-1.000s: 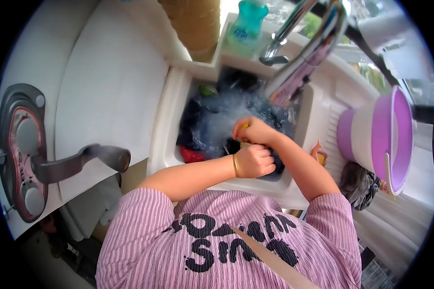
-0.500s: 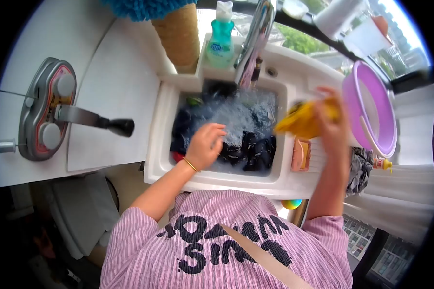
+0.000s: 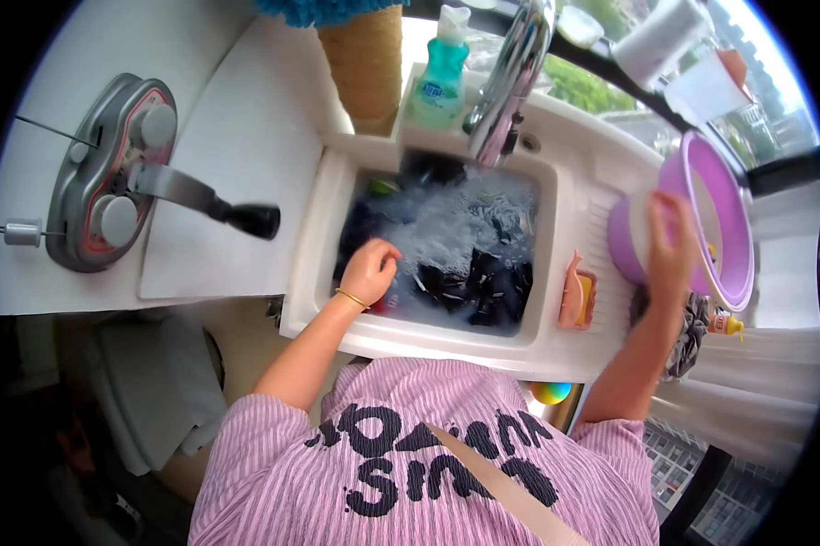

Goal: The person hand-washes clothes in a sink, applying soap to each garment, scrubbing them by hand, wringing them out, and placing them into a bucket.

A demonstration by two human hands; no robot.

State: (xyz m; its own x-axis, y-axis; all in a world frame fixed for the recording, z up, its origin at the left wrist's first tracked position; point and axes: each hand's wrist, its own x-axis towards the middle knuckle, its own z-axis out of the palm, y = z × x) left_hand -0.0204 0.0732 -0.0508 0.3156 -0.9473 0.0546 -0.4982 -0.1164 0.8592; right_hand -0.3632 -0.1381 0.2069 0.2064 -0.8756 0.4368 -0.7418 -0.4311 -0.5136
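Note:
My left hand [image 3: 372,271] hangs over the front left part of the sink, its fingers loosely bent and apart, with nothing visible in them. Below it, dark clothes [image 3: 483,278] lie soaking in cloudy, sudsy water, with something red partly hidden near my wrist. My right hand [image 3: 669,238] is at the near side of a tilted purple basin [image 3: 742,218], slightly blurred. Its fingers look stretched out and I see no cloth in them. A small bit of yellow cloth [image 3: 712,253] shows inside the basin; the rest is hidden.
A chrome faucet [image 3: 517,77] rises behind the sink [image 3: 545,227], beside a teal soap bottle [image 3: 442,73]. On the ridged drainboard sits a soap bar in a pink holder [image 3: 576,298]. Grey crumpled cloth [image 3: 688,341] lies under the basin. A crank-handled device [image 3: 114,177] stands left.
My right hand has moved right to the basin, and the yellow cloth has left my fingers. My left hand has shifted slightly left and down. The view has turned a little.

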